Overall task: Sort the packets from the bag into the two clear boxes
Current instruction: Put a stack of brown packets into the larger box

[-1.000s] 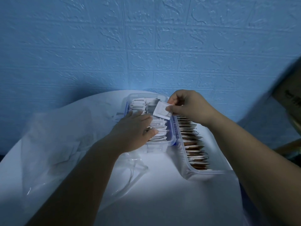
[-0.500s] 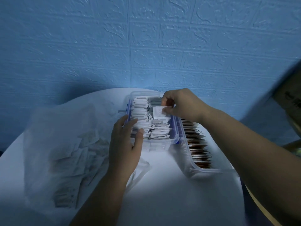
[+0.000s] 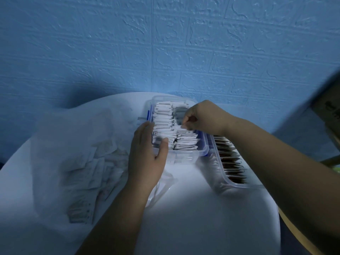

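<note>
As right hand [image 3: 204, 116] pinches a packet [image 3: 179, 127] into the mid-frame box [image 3: 184, 159], flat left hand [image 3: 147, 155] braces it.
Tuck it in upright.

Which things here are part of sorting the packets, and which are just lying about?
In the job: bag, white packets, brown packets, left clear box, right clear box, left hand, right hand.
Lying about: cardboard box at the right edge.

The left hand [image 3: 147, 159] and right hand [image 3: 204, 116] are bare; both forearms likewise, uncovered to the frame edge at six and four o'clock.
</note>
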Demonstrator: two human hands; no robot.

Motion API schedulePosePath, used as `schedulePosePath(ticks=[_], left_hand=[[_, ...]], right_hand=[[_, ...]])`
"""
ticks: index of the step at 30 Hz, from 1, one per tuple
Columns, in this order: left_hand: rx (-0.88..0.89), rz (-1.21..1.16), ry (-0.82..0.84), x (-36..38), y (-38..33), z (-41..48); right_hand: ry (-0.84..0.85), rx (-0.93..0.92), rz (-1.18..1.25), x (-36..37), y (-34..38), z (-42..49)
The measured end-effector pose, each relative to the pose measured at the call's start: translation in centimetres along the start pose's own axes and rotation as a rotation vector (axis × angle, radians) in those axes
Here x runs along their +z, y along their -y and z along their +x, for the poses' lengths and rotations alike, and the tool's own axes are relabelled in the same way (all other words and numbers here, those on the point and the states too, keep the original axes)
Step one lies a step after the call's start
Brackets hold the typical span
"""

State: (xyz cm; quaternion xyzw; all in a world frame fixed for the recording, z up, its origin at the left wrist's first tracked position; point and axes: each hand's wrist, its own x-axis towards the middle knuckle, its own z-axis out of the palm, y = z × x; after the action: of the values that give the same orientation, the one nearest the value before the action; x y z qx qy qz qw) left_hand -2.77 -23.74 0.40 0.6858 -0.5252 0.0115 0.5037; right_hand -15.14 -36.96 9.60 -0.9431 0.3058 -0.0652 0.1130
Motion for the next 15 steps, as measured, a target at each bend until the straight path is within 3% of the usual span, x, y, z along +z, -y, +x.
schedulePosePath(ticks=[4,15], left_hand=[[-0.065,0.000,0.039,0.02,-0.15,-0.01],[-0.043,0.023,0.036,-0.21,-0.36,-0.01]], right_hand=[[0.012,-0.002,0.033,-0.37,-0.57,-0.25],[-0.003,-0.090,-0.106,0.63,-0.83,-0.56]])
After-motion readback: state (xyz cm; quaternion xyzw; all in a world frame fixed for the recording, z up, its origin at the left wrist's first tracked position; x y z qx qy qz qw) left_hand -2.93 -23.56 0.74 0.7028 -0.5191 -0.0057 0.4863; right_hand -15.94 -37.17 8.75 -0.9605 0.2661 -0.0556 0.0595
